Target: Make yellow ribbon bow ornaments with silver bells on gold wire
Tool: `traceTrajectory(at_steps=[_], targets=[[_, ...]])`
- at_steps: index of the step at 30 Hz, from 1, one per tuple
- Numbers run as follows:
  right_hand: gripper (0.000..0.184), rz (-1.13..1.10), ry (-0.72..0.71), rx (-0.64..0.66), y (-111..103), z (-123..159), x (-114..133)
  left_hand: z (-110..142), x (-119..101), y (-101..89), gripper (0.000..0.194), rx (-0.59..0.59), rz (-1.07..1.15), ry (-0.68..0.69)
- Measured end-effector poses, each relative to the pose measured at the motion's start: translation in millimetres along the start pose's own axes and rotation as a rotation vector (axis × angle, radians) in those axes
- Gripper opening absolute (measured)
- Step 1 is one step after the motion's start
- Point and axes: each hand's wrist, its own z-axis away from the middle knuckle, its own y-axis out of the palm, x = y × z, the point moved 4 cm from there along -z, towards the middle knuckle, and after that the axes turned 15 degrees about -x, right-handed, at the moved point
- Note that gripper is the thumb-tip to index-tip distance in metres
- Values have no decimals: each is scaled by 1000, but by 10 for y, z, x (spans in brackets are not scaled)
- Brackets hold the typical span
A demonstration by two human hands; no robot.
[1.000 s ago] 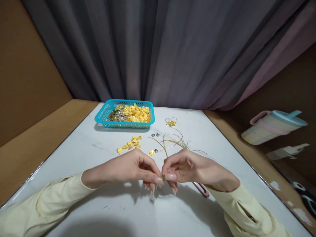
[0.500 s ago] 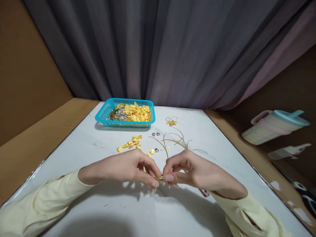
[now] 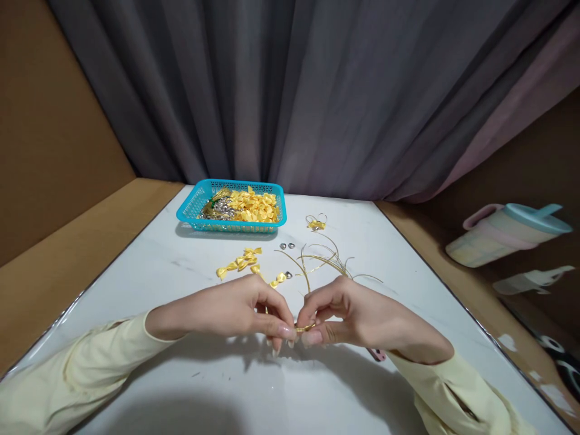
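My left hand [image 3: 244, 309] and my right hand [image 3: 348, 314] meet fingertip to fingertip low over the white table [image 3: 190, 386]. Both pinch a thin gold cord [image 3: 304, 327], which bends in a small loop between the thumbs. Its other end rises behind my right hand towards a bundle of gold cords [image 3: 324, 261]. Yellow ribbon bows [image 3: 240, 262] lie just beyond my left hand. One more bow [image 3: 277, 280] lies near the cords, beside small silver beads [image 3: 286, 246].
A teal basket [image 3: 186, 212] with yellow bows and silver pieces stands at the back of the table. A finished bow on a cord [image 3: 315, 224] lies right of it. A pink object [image 3: 377, 354] peeks from under my right wrist. A lidded cup [image 3: 507, 232] is at the right.
The pinched cord has gone from a short straight piece to a small curved loop between my thumbs. Both hands stayed in place, fingers shifting slightly.
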Motion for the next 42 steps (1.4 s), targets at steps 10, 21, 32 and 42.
traceTrajectory(at_steps=[10, 21, 32, 42], targets=[[32, 90, -30, -115, -5, -1, -24, -12, -18, -40, 20, -39, -61, 8], [18, 161, -160, -165, -20, 3, 24, 8, -4, -46, 21, -79, -148, 34], [17, 338, -417, -326, 77, 100, 133, 65, -103, -8, 12, -207, -345, 304], [13, 471, -327, -289, 36, 78, 106, 116, -155, 32, 15, -188, -417, 324]])
